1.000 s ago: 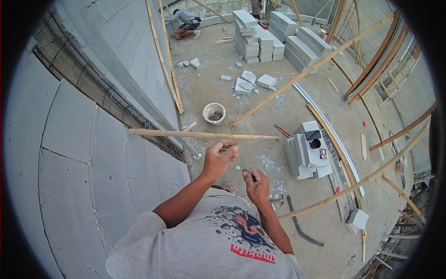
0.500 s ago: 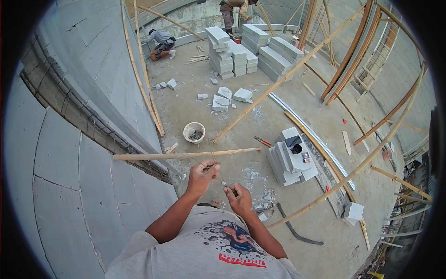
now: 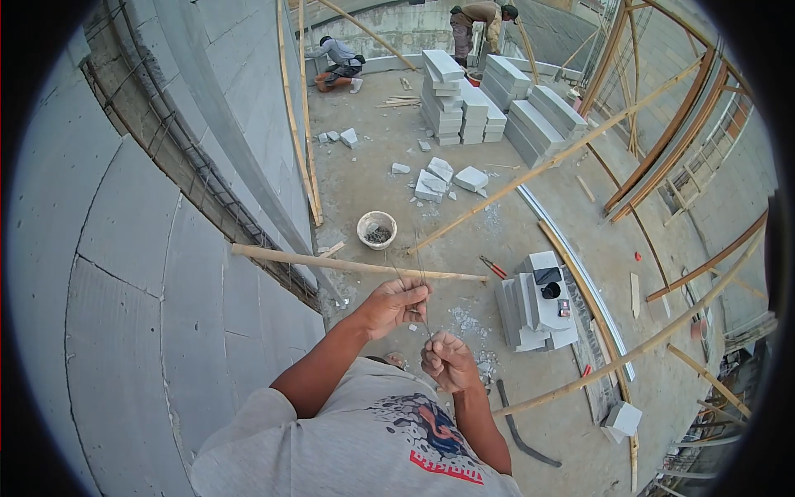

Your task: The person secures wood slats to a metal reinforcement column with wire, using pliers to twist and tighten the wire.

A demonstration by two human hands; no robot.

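Both my hands are raised in front of my chest, pinching thin wire (image 3: 424, 273). My left hand (image 3: 396, 307) is the upper one, its thumb and fingers closed on the wire. Just below and to the right, my right hand (image 3: 450, 361) pinches the lower end of the wire, its fingers curled in. Loose wire strands stick up past my left hand. Behind them a wooden pole (image 3: 356, 265) crosses from the block wall (image 3: 207, 306). Beyond the pole stands a white bucket (image 3: 377, 230) with dark pieces inside.
Red-handled pliers (image 3: 493, 267) lie on the floor near a block stack (image 3: 530, 311) holding a phone and a cup. Broken blocks (image 3: 435, 180) and tall block stacks (image 3: 464, 103) stand farther off. Long poles (image 3: 646, 352) slant across. Two people (image 3: 338, 63) (image 3: 480, 29) work at the back.
The view has shifted, so the surroundings appear farther right. My hands still pinch the wire, and my right hand is now more curled.
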